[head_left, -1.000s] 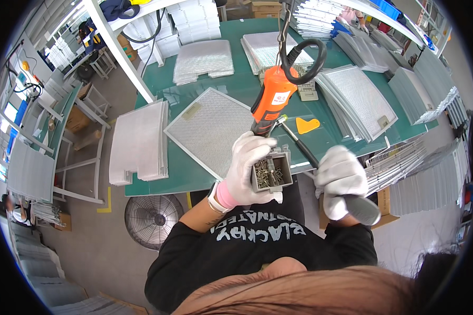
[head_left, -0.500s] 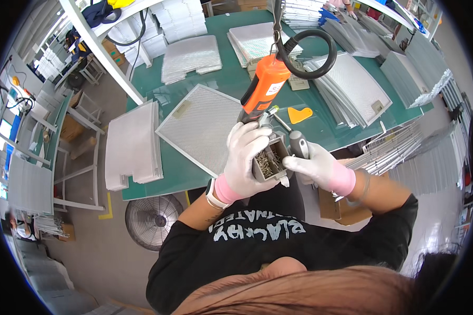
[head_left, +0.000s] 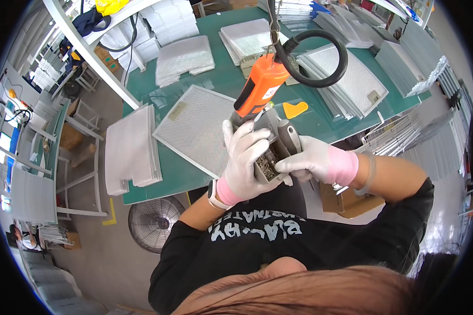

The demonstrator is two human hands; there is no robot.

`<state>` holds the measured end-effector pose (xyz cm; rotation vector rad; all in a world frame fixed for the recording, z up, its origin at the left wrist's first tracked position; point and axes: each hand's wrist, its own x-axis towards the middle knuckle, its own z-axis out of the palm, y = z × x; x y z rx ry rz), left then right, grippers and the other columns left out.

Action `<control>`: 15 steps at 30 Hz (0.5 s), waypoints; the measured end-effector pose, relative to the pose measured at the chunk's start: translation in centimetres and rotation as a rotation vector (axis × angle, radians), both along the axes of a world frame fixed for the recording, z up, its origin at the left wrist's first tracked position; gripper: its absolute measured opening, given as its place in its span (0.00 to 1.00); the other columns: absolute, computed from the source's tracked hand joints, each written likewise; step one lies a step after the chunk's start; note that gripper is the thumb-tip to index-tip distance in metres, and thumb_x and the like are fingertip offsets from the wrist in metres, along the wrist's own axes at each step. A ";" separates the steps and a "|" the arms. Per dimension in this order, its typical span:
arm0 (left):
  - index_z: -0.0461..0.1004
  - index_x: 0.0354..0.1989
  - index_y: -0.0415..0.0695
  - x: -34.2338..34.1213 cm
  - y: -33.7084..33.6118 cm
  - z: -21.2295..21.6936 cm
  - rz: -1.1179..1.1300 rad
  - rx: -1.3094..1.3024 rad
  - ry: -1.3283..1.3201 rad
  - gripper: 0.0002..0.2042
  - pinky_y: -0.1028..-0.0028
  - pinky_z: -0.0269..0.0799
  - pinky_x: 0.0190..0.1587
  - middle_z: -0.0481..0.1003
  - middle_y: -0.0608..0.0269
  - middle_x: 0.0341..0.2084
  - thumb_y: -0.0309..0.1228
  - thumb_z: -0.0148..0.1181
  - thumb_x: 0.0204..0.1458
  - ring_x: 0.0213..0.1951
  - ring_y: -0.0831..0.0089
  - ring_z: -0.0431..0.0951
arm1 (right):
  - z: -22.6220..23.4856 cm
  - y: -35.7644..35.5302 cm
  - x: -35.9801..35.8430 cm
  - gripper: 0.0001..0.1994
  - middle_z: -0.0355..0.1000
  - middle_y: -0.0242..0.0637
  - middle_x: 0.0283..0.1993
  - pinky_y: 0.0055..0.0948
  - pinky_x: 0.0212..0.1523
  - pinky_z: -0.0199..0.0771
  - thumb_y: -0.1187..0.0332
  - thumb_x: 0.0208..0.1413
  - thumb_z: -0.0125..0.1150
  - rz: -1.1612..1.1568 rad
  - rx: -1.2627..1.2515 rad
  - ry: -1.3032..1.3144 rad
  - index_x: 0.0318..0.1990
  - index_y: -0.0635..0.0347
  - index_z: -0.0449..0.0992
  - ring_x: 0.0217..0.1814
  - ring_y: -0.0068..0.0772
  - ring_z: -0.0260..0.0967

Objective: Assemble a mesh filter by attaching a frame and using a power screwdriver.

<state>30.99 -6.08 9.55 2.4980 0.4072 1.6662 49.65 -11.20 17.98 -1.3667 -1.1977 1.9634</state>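
Observation:
My left hand [head_left: 247,157], in a white glove with a pink cuff, is closed round a small grey box [head_left: 268,180]. Many small screws [head_left: 265,166] lie in the box. Just beyond that hand hangs an orange-and-black power screwdriver [head_left: 261,86] on a thick black cable; its lower end is hidden behind my fingers and the box. My right hand [head_left: 315,161], gloved likewise, is closed at the box's right side, thumb at its rim. A grey-handled hand tool [head_left: 289,136] stands up between this hand and the box; its other end is hidden.
Across the green table [head_left: 231,31], a mesh panel [head_left: 194,126] lies near the box. Stacked panels [head_left: 130,149] stand left, with another stack [head_left: 347,79] right. A yellow scraper [head_left: 295,109] lies beyond my hands. On the floor are a fan [head_left: 156,223] and a cardboard box [head_left: 352,202].
The grey handle has shifted left and up, closer over the box. My right hand has moved slightly left against the box. The left hand keeps its hold.

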 end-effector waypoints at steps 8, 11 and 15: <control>0.61 0.52 0.45 0.2 0.4 -1.1 -0.025 -0.016 -0.069 0.37 0.36 0.41 0.63 0.68 0.52 0.50 0.38 0.77 0.33 0.56 0.46 0.67 | -0.8 1.1 -0.7 0.06 0.67 0.30 0.20 0.18 0.16 0.52 0.69 0.52 0.61 0.005 0.034 -0.053 0.29 0.62 0.74 0.16 0.15 0.55; 0.59 0.55 0.43 -0.4 0.8 -0.8 -0.026 -0.008 -0.047 0.40 0.35 0.38 0.65 0.67 0.50 0.52 0.39 0.77 0.34 0.57 0.46 0.68 | -1.0 1.1 -0.4 0.07 0.62 0.25 0.20 0.19 0.17 0.49 0.66 0.53 0.60 0.018 0.033 0.013 0.30 0.59 0.74 0.16 0.14 0.50; 0.59 0.58 0.43 -1.0 1.1 -0.7 -0.001 -0.027 -0.038 0.41 0.36 0.37 0.65 0.68 0.50 0.53 0.39 0.76 0.35 0.59 0.45 0.66 | -0.3 1.1 -0.1 0.09 0.59 0.22 0.21 0.19 0.18 0.48 0.62 0.57 0.60 0.093 0.047 0.060 0.37 0.57 0.73 0.18 0.13 0.48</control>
